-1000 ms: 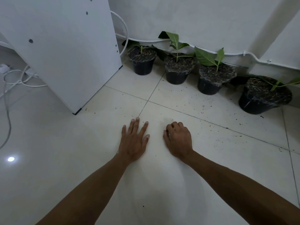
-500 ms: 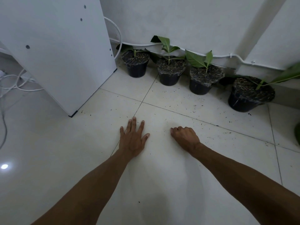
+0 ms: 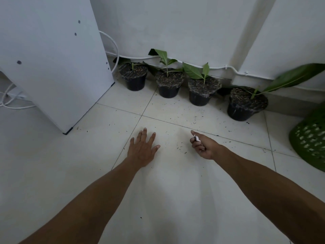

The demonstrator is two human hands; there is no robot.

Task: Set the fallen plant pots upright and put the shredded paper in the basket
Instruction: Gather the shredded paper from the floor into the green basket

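Both our hands reach out over the tiled floor [image 3: 52,173] near the middle of the frame. Our left hand [image 3: 142,150] lies flat with fingers spread, palm down, holding nothing. Our right hand [image 3: 202,145] is curled closed, pinching a small white scrap of shredded paper [image 3: 196,138] between thumb and fingers. Four black plant pots [image 3: 134,79] [image 3: 168,85] [image 3: 202,92] [image 3: 245,104] stand upright in a row along the wall [image 3: 175,23] in the upper half of the frame, each with a green seedling; the rightmost sits a little tilted. Dark specks are scattered over the tiles in front of them. At the right edge, a green perforated basket [image 3: 311,138] shows partly, well apart from our right hand. A white cabinet panel [image 3: 52,59] fills the upper left, with white cables [image 3: 10,101] beside it
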